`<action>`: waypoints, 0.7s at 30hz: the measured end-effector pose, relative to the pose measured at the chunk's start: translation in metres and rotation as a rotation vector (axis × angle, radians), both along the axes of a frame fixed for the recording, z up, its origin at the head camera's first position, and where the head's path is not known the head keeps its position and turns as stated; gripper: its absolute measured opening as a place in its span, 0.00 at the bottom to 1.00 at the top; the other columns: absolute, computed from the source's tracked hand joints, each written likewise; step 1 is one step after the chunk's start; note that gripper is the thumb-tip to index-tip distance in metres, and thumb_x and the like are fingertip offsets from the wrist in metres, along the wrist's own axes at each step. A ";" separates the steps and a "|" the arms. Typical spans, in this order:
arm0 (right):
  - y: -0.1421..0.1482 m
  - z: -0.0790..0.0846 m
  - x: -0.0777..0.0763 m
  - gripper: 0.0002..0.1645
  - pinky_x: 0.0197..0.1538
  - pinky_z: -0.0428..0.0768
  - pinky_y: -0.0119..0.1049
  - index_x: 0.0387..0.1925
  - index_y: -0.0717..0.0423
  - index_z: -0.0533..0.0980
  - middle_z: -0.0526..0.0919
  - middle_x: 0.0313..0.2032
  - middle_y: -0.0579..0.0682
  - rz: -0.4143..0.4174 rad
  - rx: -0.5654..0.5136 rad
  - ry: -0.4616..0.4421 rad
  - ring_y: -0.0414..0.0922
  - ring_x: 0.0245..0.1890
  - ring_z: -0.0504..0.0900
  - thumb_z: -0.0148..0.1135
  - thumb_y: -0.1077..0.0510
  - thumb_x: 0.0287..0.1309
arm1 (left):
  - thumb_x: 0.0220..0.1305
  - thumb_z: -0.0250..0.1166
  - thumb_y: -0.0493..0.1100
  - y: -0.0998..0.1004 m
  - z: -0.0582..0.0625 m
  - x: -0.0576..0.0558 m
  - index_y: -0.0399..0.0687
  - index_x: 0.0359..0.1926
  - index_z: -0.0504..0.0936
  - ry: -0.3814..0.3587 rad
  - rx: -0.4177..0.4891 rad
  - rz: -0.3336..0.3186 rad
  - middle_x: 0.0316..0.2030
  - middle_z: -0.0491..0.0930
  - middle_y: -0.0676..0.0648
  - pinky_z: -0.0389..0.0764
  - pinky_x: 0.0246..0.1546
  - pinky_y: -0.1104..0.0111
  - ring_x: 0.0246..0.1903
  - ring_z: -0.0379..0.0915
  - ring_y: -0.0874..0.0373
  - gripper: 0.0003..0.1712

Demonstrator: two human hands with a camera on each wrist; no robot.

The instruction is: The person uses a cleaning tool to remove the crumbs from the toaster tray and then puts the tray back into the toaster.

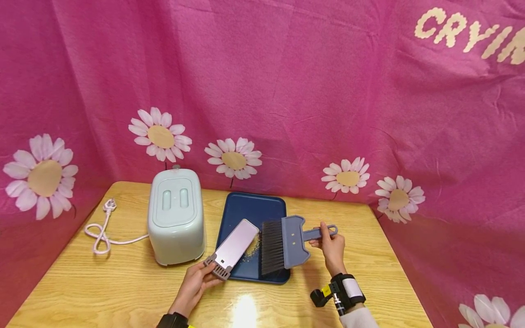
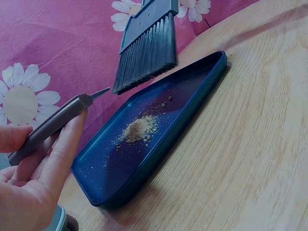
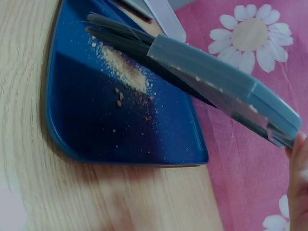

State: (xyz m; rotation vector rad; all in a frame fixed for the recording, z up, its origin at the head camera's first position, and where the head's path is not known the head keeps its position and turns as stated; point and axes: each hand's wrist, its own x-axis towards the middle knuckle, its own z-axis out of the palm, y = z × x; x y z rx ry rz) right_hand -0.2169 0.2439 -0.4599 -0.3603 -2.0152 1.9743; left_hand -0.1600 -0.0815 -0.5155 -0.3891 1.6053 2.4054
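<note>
The left grip (image 1: pixel 196 283) is narrow: thumb above and fingers below, it holds the panel (image 1: pixel 239 241) by its slotted grey end. The pale plate of the panel extends forward and to the right of this grip, its free end raised over the tray (image 1: pixel 254 205). The right grip (image 1: pixel 333 247) is closed around the handle (image 1: pixel 312 234) of the brush (image 1: pixel 294 241). The brush head lies to the left of this grip, and its dark bristles (image 1: pixel 272 248) point toward the panel. The bristles hang above the tray, near the free end of the panel; contact between the two cannot be confirmed.

The blue tray rests on the counter (image 1: pixel 123 287), forward of and between the two grips. A heap of crumbs (image 2: pixel 139 129) lies in the tray, below the panel and bristles, with loose grains scattered around it. A black band (image 1: pixel 347 291) encircles the wrist behind the right grip.

The toaster (image 1: pixel 176 241) stands upright forward and to the left of the left grip, beside the tray and apart from it. Its white cord (image 1: pixel 127 242) runs farther left, forms a loop and ends at a plug (image 1: pixel 110 205) lying on the counter. Beyond both grips hangs a pink cloth (image 1: pixel 266 91) with daisies.
</note>
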 end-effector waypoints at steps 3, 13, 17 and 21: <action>0.005 -0.006 0.003 0.27 0.24 0.81 0.26 0.41 0.81 0.73 0.81 0.17 0.45 -0.015 -0.098 0.023 0.35 0.15 0.80 0.49 0.53 0.71 | 0.72 0.45 0.29 0.000 -0.001 0.000 0.13 0.60 0.58 -0.006 -0.002 0.003 0.44 0.79 0.32 0.83 0.38 0.57 0.35 0.80 0.54 0.22; 0.039 -0.021 0.024 0.18 0.27 0.82 0.27 0.29 0.58 0.77 0.83 0.18 0.47 -0.120 -0.348 0.064 0.38 0.18 0.83 0.47 0.55 0.72 | 0.70 0.53 0.33 -0.006 -0.017 -0.004 0.14 0.60 0.60 0.091 0.094 -0.073 0.44 0.80 0.33 0.83 0.40 0.58 0.37 0.80 0.53 0.26; 0.060 -0.034 0.033 0.17 0.32 0.83 0.31 0.29 0.57 0.76 0.84 0.21 0.48 -0.183 -0.468 0.068 0.40 0.21 0.84 0.47 0.55 0.72 | 0.71 0.52 0.33 -0.005 -0.017 -0.005 0.14 0.60 0.60 0.066 0.077 -0.065 0.45 0.79 0.32 0.83 0.40 0.57 0.37 0.80 0.53 0.26; 0.082 -0.055 0.040 0.16 0.40 0.82 0.34 0.32 0.57 0.75 0.85 0.24 0.50 -0.232 -0.577 0.066 0.43 0.26 0.86 0.46 0.55 0.72 | 0.72 0.47 0.31 -0.001 -0.007 -0.003 0.14 0.62 0.56 -0.005 0.015 -0.016 0.47 0.78 0.30 0.83 0.40 0.56 0.37 0.79 0.54 0.25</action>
